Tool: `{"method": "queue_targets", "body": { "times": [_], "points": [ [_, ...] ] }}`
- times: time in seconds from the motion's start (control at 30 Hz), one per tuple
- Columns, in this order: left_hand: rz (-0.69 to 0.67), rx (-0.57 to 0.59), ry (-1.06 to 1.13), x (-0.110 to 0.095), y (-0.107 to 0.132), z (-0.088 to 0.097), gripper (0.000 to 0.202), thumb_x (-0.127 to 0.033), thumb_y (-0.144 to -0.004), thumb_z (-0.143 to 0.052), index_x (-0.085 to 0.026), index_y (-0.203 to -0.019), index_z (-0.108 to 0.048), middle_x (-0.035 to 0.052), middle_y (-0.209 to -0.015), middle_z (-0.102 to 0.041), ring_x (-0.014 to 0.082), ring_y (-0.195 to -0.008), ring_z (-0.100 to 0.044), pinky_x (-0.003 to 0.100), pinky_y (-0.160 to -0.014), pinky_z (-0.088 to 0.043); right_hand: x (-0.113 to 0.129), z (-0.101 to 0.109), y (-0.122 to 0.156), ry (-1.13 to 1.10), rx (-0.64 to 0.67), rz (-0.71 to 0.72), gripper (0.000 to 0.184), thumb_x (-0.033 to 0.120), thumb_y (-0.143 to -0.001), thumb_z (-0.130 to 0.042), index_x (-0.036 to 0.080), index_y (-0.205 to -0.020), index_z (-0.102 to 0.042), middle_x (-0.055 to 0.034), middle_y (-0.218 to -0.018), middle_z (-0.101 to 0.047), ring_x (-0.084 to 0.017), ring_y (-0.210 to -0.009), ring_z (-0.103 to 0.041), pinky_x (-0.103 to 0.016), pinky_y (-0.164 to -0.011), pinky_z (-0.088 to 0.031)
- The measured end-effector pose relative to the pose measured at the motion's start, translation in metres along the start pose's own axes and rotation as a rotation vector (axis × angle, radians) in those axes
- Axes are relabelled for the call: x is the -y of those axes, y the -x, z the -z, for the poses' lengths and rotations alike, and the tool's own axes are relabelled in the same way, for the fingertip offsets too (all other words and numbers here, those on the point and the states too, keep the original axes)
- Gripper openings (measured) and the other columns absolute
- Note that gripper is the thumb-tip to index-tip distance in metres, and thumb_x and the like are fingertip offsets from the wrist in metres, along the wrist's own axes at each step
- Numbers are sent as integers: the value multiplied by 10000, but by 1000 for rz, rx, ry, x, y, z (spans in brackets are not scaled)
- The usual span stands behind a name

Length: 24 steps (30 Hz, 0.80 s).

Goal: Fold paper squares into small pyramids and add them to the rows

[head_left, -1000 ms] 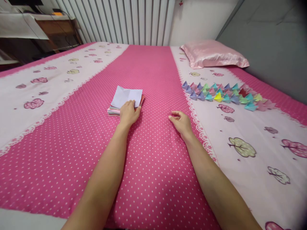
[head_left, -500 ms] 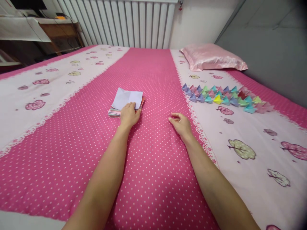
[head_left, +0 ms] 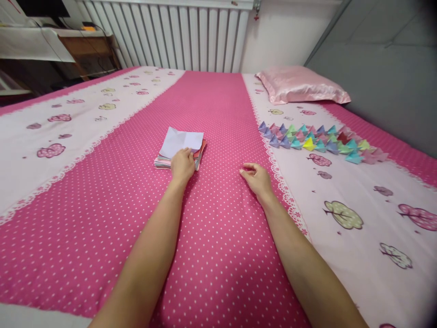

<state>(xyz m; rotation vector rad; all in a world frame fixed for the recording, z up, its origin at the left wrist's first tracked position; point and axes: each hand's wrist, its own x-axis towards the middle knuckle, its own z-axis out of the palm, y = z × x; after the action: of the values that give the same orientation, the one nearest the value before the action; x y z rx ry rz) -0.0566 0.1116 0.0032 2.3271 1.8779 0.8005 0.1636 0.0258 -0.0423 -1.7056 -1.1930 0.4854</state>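
Note:
A pale lilac creased sheet of paper point(head_left: 177, 142) lies on top of a stack of coloured paper point(head_left: 163, 162) on the bed. My left hand point(head_left: 183, 165) is at the sheet's near edge, fingers closed in a pinch on it; the thumb is mostly hidden. My right hand point(head_left: 256, 178) rests on the pink dotted bedspread to the right of the stack. Its fingers are loosely curved, a small gap shows between thumb and fingertips, and nothing is in it.
Several rows of small folded paper pieces point(head_left: 309, 144) in many colours stand on the bed at right. Behind them lies a pink satin pillow point(head_left: 300, 85). A white radiator point(head_left: 184, 38) lines the back wall, with a desk point(head_left: 87, 48) at far left.
My left thumb has drawn in from the stack's right edge, and the fingers have closed on the top sheet. My right hand has stayed in place.

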Motion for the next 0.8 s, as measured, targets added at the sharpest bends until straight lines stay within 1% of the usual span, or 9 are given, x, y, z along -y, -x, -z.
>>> {"method": "queue_targets", "body": {
  "times": [0.1, 0.17, 0.23, 0.3, 0.4, 0.5, 0.6, 0.7, 0.8],
  "points": [
    [101, -54, -17, -2, 1, 4, 342, -226, -861, -311, -163, -890, -646, 105, -888, -676, 242, -843, -605, 331, -739, -419, 1, 0, 0, -12, -1, 4, 375, 388, -682, -617, 160, -978, -642, -66, -835, -685, -177, -701, -629, -330, -704, -495],
    [125, -154, -3, -4, 1, 9, 353, -244, -873, -303, -162, -920, -644, 104, -864, -682, 239, -812, -613, 329, -726, -417, 2, 0, 0, -21, 3, 0, 372, 383, -682, -617, 158, -978, -640, -68, -851, -684, -172, -698, -624, -327, -703, -492],
    [59, -297, 37, -10, 1, 17, 353, -257, -886, -303, -170, -983, -631, 96, -931, -681, 225, -870, -612, 325, -777, -413, 3, 0, 0, -42, 6, -10, 370, 374, -676, -623, 156, -975, -638, -71, -869, -683, -166, -695, -619, -322, -703, -489],
    [-77, -425, 81, -23, 5, 26, 342, -255, -890, -319, -176, -1056, -608, 85, -1056, -657, 209, -1001, -580, 328, -880, -383, 6, 0, 0, -102, -16, -29, 368, 377, -671, -630, 155, -964, -636, -70, -889, -680, -157, -704, -613, -311, -710, -484],
    [-266, -441, 74, -58, 24, 36, 335, -215, -883, -345, -116, -1090, -589, 115, -1135, -626, 212, -1115, -527, 348, -956, -345, 17, 4, 1, -312, -44, -110, 359, 417, -693, -613, 159, -942, -625, -53, -877, -673, -127, -682, -602, -267, -671, -481],
    [-442, -319, 40, -98, 56, 34, 346, -160, -874, -339, -71, -1121, -565, 141, -1159, -611, 226, -1133, -517, 364, -933, -369, 32, 15, 2, -578, -12, -252, 343, 462, -753, -549, 154, -892, -606, -45, -823, -667, -102, -589, -591, -217, -554, -466],
    [-608, -46, 6, -127, 91, 21, 340, -127, -853, -351, -48, -1107, -563, 159, -1153, -608, 248, -1116, -529, 375, -881, -412, 40, 30, 1, -687, 8, -375, 350, 470, -824, -449, 156, -884, -593, -31, -701, -652, -104, -505, -571, -206, -472, -441],
    [-641, 216, -22, -140, 115, 11, 316, -104, -832, -354, -33, -1034, -587, 171, -1051, -644, 258, -1021, -576, 368, -797, -453, 35, 41, -3, -559, 10, -433, 362, 477, -821, -440, 151, -902, -575, -12, -596, -609, -127, -482, -565, -219, -442, -433],
    [-663, 365, 39, -142, 123, 13, 367, -321, -882, -357, -70, -985, -603, 161, -1016, -644, 262, -962, -591, 385, -792, -460, 21, 43, -6, -375, 22, -353, 336, 314, -700, -611, 150, -987, -550, 11, -624, -599, -134, -522, -574, -233, -487, -458]
  ]
}}
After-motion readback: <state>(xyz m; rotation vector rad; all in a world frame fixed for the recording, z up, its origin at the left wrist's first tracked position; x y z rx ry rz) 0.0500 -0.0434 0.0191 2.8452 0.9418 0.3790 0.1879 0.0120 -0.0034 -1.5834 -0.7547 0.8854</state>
